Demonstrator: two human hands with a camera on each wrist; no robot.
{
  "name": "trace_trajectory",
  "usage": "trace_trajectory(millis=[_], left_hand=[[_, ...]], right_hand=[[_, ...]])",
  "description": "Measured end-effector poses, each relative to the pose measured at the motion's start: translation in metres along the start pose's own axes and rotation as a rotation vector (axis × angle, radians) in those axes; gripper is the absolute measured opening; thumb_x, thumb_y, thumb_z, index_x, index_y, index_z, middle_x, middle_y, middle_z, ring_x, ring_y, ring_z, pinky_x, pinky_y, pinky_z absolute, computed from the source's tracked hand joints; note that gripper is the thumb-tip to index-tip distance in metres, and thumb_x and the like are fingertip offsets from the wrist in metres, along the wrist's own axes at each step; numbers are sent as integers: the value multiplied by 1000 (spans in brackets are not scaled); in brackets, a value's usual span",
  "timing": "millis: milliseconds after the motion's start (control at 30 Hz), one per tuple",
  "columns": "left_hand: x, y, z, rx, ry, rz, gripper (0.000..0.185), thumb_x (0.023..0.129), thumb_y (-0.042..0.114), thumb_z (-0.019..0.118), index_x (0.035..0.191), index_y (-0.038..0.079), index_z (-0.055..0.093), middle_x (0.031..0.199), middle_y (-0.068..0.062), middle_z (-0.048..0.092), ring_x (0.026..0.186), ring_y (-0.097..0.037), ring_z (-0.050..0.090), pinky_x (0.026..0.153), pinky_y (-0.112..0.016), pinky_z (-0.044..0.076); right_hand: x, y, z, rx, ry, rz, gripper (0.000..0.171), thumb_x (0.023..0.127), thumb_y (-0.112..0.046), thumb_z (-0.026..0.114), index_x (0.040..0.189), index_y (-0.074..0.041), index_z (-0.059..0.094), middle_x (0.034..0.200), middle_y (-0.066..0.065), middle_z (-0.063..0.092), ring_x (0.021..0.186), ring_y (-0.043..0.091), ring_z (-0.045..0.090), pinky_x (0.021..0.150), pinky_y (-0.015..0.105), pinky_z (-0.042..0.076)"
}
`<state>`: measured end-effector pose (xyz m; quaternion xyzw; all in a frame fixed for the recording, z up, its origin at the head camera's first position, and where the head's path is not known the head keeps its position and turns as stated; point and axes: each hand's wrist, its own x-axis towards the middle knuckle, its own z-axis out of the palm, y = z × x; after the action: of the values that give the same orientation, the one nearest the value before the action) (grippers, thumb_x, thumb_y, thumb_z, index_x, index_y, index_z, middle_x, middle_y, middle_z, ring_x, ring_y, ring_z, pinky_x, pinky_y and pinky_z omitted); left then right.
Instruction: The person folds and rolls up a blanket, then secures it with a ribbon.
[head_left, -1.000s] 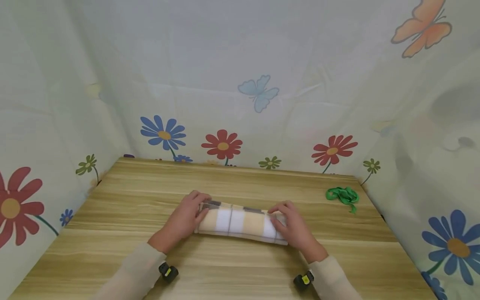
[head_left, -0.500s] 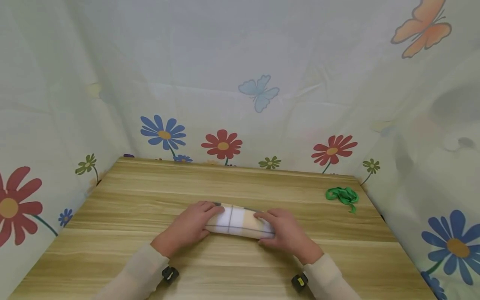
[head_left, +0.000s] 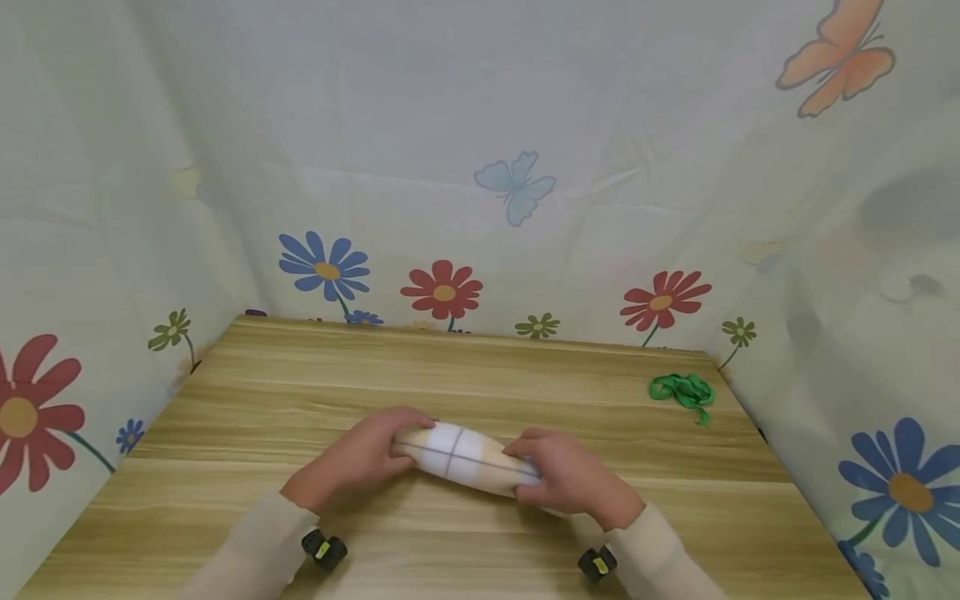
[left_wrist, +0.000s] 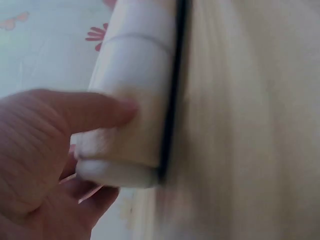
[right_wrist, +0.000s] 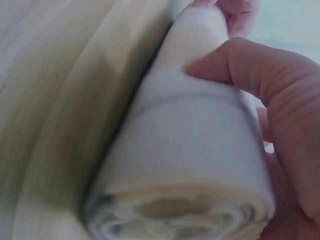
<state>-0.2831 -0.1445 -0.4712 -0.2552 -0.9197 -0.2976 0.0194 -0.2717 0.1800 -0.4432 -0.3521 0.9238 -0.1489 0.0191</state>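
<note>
A rolled-up towel (head_left: 459, 452), white and tan with thin dark lines, lies across the middle of the wooden table (head_left: 300, 367). My left hand (head_left: 358, 457) grips its left end with the fingers curled over the top. My right hand (head_left: 564, 477) grips its right end the same way. In the left wrist view my thumb (left_wrist: 95, 111) presses on the roll (left_wrist: 131, 100). In the right wrist view the spiral end of the roll (right_wrist: 185, 200) faces the camera, with my thumb (right_wrist: 240, 65) lying over it.
A bunch of green ribbon (head_left: 682, 390) lies at the table's back right corner. Pale curtains (head_left: 480, 150) printed with flowers and butterflies close in the table at the back and on both sides.
The towel has become a tighter, thinner roll and has come nearer to me. Both hands have moved inward along it and now curl round its ends, the right end slightly nearer.
</note>
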Motion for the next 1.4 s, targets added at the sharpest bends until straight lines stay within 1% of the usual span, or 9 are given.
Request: trace_trajectory(millis=[233, 333, 433, 500, 600, 867, 1167, 1267, 1400], left_hand=[[-7, 15, 17, -38, 338, -279, 41, 82, 17, 87, 104, 5, 55, 105, -11, 55, 93, -23, 55, 79, -36, 50], [-8, 25, 27, -293, 281, -404, 32, 89, 15, 80, 100, 4, 52, 91, -9, 60, 74, -16, 59, 64, -29, 51], [-9, 36, 40, -680, 179, -489, 27, 97, 10, 69, 113, -3, 52, 95, -16, 67, 72, -20, 69, 64, -33, 60], [-9, 42, 48, -900, 123, -505, 36, 101, 9, 63, 126, -8, 45, 104, -23, 66, 77, -26, 73, 71, -40, 63], [-7, 51, 56, -1076, 53, -491, 49, 105, 12, 57, 142, -11, 33, 115, -28, 64, 86, -28, 74, 79, -45, 62], [1, 58, 60, -1008, 44, -471, 66, 100, 12, 67, 154, -5, 33, 121, -26, 62, 86, -24, 73, 78, -43, 63], [14, 50, 60, -922, 129, -501, 63, 92, 9, 76, 146, -3, 47, 114, -22, 64, 78, -21, 71, 72, -39, 63], [18, 48, 60, -908, 132, -489, 62, 91, 8, 77, 144, -7, 49, 112, -23, 66, 77, -20, 72, 71, -39, 63], [21, 47, 60, -867, 128, -490, 60, 91, 10, 78, 142, -7, 53, 110, -22, 69, 76, -19, 72, 68, -37, 62]], right_hand=[[0, -7, -7, 176, -80, 44, 42, 87, -31, 75, 125, -13, 70, 108, -2, 73, 83, 2, 60, 74, 22, 51], [0, -9, -6, 268, -103, 92, 51, 89, -36, 75, 135, -17, 63, 109, 1, 74, 83, 2, 63, 72, 23, 52], [1, -13, -1, 387, -107, 127, 58, 91, -43, 74, 142, -20, 57, 106, 4, 74, 82, 5, 65, 67, 25, 54], [3, -16, 5, 479, -100, 164, 59, 93, -46, 73, 142, -18, 56, 102, 4, 73, 79, 7, 66, 64, 27, 55], [6, -19, 15, 635, -75, 227, 56, 97, -43, 68, 141, -10, 56, 98, 6, 74, 76, 12, 68, 62, 31, 56], [7, -25, 34, 929, -32, 380, 45, 106, -30, 49, 135, 4, 57, 101, 16, 73, 81, 20, 71, 70, 35, 59], [15, -33, 31, 721, 149, 405, 43, 101, -19, 62, 138, 3, 54, 109, 17, 67, 91, 22, 67, 71, 34, 58], [19, -33, 32, 668, 165, 372, 27, 104, -21, 58, 117, 0, 67, 100, 13, 70, 83, 17, 66, 68, 31, 56], [25, -32, 34, 648, 194, 360, 30, 104, -32, 60, 94, -5, 70, 83, 6, 69, 71, 12, 62, 63, 29, 53]])
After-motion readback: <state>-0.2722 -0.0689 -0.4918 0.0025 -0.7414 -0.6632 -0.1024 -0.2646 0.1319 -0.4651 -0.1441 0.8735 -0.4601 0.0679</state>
